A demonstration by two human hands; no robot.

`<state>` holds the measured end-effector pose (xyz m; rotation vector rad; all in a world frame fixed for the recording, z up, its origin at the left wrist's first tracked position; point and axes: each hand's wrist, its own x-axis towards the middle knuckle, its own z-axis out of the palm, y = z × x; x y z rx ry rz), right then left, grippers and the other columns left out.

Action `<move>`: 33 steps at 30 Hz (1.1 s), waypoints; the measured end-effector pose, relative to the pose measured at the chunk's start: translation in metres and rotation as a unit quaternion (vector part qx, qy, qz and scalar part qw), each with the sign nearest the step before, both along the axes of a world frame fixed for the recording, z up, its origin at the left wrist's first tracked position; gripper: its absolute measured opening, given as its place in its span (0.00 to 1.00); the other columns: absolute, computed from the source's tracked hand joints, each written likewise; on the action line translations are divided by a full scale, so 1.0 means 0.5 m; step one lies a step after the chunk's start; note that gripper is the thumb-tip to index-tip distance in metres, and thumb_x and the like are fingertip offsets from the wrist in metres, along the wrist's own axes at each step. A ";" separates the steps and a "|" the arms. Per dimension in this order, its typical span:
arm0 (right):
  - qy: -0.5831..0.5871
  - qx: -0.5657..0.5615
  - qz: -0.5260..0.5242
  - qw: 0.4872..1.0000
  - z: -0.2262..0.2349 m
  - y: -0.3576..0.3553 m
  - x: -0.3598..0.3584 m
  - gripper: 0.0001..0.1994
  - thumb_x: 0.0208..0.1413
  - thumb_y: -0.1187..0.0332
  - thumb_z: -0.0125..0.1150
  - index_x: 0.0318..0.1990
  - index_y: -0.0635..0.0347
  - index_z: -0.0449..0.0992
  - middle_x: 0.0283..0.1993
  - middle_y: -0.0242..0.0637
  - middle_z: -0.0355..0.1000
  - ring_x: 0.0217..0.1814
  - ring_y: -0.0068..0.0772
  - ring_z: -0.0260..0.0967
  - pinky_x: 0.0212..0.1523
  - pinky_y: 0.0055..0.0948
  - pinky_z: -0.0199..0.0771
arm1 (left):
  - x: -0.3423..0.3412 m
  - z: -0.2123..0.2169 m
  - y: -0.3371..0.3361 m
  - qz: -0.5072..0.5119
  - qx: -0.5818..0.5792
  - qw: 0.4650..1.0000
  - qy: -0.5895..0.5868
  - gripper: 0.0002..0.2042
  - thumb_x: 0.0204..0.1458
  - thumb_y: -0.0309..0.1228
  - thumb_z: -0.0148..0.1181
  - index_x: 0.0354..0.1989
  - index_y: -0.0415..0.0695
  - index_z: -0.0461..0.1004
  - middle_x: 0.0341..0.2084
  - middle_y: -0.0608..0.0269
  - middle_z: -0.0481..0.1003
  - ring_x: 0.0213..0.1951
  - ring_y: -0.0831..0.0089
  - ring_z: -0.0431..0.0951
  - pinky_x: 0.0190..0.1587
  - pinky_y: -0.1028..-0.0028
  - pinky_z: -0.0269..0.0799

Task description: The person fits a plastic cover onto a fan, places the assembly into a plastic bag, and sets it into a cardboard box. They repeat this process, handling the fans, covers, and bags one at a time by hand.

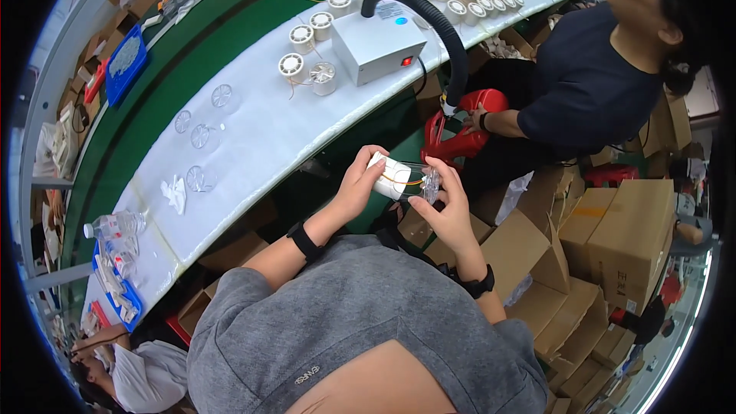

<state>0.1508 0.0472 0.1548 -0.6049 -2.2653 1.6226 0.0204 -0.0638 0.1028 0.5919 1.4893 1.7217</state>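
Observation:
Held in front of my chest, a white cylindrical housing (389,177) with red and yellow wires lies between my two hands. My left hand (357,187) is closed around its left end, thumb on its side. The fingers and thumb of my right hand (451,213) grip a clear plastic cup (432,184) at its right end. The cup and the housing line up, and wires run between them; whether the housing sits inside the cup is hard to make out.
On the white-covered table (264,126) stand several clear cups (203,136), white round units (300,34) and a grey box (376,46) with a black hose (458,46). Cardboard boxes (630,241) crowd the right. A co-worker in dark clothes (590,69) sits by a red plastic object (491,101).

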 end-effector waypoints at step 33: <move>0.037 0.008 0.122 0.992 0.047 0.032 0.030 0.30 0.36 0.72 0.62 0.50 0.66 0.57 0.43 0.42 0.63 0.42 0.29 0.63 0.35 0.20 0.66 | 0.048 0.078 0.025 -0.025 0.123 0.949 0.290 0.35 0.49 0.57 0.18 0.44 0.35 0.60 0.42 0.48 0.63 0.43 0.62 0.65 0.46 0.69 0.59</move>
